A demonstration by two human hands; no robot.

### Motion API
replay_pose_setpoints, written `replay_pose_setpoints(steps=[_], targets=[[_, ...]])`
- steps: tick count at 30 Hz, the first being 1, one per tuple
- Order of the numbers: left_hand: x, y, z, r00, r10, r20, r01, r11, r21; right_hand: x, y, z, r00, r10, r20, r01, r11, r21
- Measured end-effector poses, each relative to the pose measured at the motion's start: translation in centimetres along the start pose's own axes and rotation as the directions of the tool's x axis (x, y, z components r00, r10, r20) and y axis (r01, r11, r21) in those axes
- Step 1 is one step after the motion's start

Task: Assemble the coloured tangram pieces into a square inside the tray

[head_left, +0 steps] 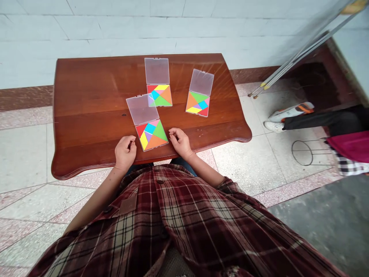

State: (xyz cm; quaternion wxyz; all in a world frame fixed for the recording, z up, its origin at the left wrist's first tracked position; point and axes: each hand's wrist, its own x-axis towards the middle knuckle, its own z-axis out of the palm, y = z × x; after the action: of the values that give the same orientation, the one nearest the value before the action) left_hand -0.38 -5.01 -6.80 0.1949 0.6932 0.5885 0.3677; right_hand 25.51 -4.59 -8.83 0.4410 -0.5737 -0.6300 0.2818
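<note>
Three clear hinged tangram cases lie with lids raised open on the table. The nearest tangram set (155,141) sits between my hands, slightly turned, its pieces forming a square in the tray; its clear lid (143,109) overlaps the corner of the tangram set behind (165,93). Farther right lies another tangram set (191,102), also filled with coloured pieces. My left hand (125,154) rests at the table edge just left of the nearest case, fingers curled and holding nothing. On the other side, my right hand (180,143) has loosely curled fingers near the case's right edge, without any piece.
The brown wooden table (92,92) has a curved front edge and stands against a pale wall (115,27). To the right lean metal crutches (296,57). A seated person's leg (311,119) and a wire ring frame (302,152) are also there.
</note>
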Motion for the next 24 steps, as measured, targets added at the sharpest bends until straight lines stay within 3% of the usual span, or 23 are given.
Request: replay_pose_setpoints(steps=[9, 24], targets=[[0.21, -0.16, 0.01, 0.999, 0.054, -0.001, -0.054, 0.998, -0.020, 0.26, 0.19, 0.19, 0.999, -0.039, 0.010, 0.039, 0.999, -0.031], [0.15, 0.02, -0.23, 0.998, 0.032, 0.057, -0.035, 0.997, 0.062, 0.18, -0.46, 0.64, 0.998, -0.048, 0.039, 0.051, 0.995, -0.089]])
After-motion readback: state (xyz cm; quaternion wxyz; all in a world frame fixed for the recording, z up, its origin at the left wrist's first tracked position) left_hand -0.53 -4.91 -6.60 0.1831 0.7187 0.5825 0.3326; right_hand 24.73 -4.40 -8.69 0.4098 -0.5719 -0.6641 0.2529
